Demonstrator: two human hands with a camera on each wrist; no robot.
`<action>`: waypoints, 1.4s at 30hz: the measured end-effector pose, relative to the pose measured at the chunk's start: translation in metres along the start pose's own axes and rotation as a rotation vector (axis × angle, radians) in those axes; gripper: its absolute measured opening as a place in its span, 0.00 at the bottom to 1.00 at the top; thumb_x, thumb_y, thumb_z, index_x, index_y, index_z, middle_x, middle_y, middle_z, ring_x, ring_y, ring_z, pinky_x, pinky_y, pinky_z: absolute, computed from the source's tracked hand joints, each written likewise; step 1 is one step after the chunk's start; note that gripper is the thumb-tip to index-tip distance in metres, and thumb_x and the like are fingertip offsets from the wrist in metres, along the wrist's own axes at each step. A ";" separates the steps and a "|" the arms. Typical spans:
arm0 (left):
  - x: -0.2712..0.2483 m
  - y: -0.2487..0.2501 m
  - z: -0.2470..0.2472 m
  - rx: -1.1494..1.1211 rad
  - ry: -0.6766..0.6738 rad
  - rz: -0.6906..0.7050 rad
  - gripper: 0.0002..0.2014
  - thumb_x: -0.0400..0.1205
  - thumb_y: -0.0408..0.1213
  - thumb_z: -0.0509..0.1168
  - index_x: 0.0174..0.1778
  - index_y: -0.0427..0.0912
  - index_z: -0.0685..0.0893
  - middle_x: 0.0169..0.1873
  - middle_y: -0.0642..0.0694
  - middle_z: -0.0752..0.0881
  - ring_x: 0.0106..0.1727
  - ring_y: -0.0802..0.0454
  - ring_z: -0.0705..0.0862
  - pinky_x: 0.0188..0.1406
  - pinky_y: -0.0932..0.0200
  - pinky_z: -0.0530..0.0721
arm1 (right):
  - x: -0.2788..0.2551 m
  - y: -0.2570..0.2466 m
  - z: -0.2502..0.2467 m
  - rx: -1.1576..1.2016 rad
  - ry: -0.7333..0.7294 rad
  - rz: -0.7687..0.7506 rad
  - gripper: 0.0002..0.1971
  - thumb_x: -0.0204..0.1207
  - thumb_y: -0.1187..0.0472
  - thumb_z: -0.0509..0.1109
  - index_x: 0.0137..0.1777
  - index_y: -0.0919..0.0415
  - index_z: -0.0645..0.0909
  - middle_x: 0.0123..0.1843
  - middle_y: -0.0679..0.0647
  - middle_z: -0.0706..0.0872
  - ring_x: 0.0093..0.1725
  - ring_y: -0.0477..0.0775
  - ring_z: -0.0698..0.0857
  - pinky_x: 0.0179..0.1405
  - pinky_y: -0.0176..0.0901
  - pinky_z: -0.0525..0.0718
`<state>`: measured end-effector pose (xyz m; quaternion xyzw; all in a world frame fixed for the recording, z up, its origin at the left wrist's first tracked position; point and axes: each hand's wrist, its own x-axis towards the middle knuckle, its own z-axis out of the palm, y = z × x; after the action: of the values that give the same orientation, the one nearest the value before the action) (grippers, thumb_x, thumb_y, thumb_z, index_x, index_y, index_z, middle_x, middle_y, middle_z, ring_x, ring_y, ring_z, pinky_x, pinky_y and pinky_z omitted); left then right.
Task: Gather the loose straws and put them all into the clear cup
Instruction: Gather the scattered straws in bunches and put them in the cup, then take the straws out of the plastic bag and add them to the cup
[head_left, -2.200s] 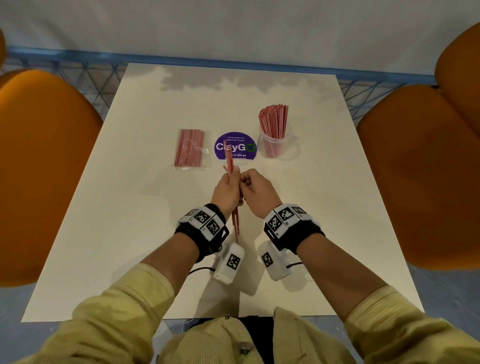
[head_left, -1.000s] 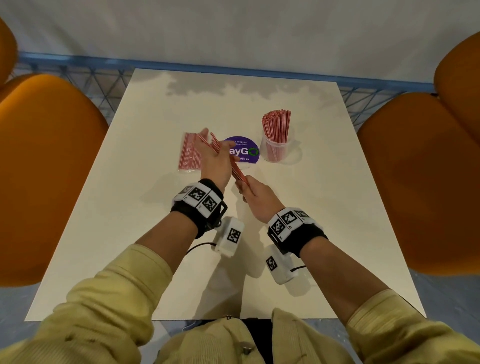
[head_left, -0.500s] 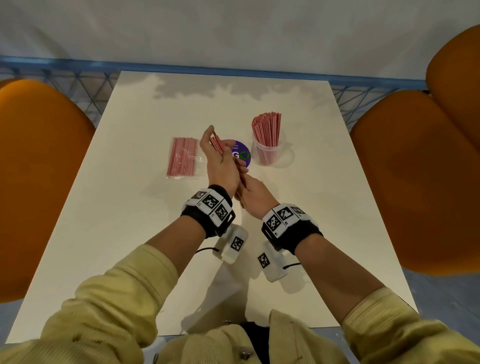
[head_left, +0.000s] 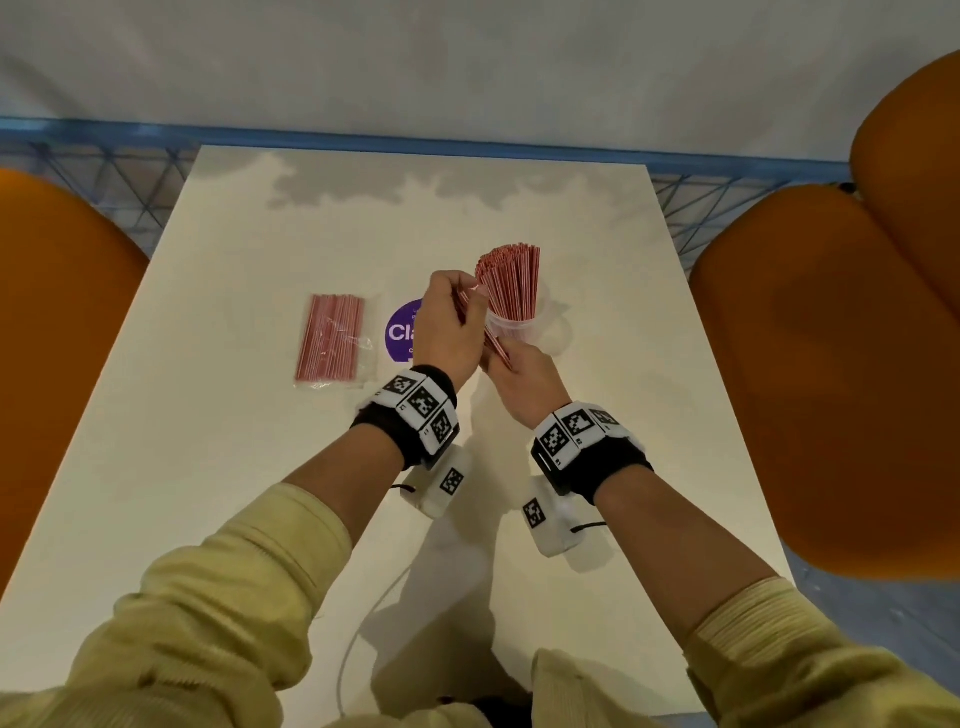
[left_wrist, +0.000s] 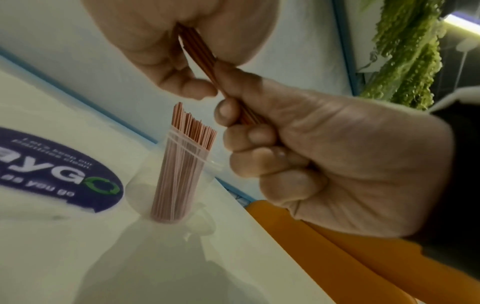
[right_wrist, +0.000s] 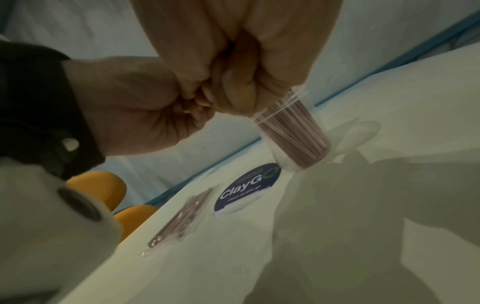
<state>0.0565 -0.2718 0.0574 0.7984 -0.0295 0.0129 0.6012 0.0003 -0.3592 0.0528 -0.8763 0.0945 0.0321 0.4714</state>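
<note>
Both hands (head_left: 470, 343) carried straw bundle (head_left: 493, 345) beside cup (head_left: 519, 327).

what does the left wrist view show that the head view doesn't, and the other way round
Only the left wrist view: green foliage hanging beyond the table, and from close up the fingers of one hand curled round the small bundle of straws.

Only the head view: the packet of straws lying flat on the table, both wristbands and the yellow sleeves.

Both: the left hand and right hand gripping the bundle together, the clear cup full of upright straws, the purple sticker and an orange chair.
</note>
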 end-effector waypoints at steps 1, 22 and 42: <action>0.005 0.000 0.003 0.014 -0.018 0.004 0.02 0.85 0.39 0.58 0.51 0.46 0.72 0.34 0.53 0.79 0.35 0.55 0.78 0.36 0.65 0.81 | 0.006 0.002 -0.003 -0.011 0.018 -0.007 0.15 0.82 0.55 0.60 0.46 0.66 0.80 0.41 0.61 0.86 0.40 0.58 0.81 0.34 0.36 0.76; 0.062 -0.019 0.036 0.561 -0.165 0.182 0.21 0.87 0.35 0.49 0.77 0.43 0.64 0.77 0.38 0.67 0.74 0.44 0.65 0.71 0.50 0.72 | 0.068 0.029 -0.027 0.016 0.283 0.300 0.25 0.76 0.57 0.70 0.69 0.63 0.67 0.63 0.66 0.80 0.59 0.64 0.82 0.55 0.63 0.85; 0.035 -0.085 -0.128 0.399 0.121 -0.349 0.36 0.76 0.37 0.70 0.78 0.40 0.59 0.73 0.40 0.72 0.69 0.45 0.75 0.70 0.52 0.72 | 0.055 -0.035 0.078 -0.101 -0.044 0.015 0.17 0.78 0.63 0.65 0.66 0.64 0.76 0.65 0.60 0.77 0.62 0.58 0.81 0.65 0.46 0.77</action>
<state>0.0987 -0.1270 0.0132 0.8920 0.1478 -0.0378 0.4255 0.0635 -0.2828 0.0305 -0.8974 0.0890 0.0595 0.4281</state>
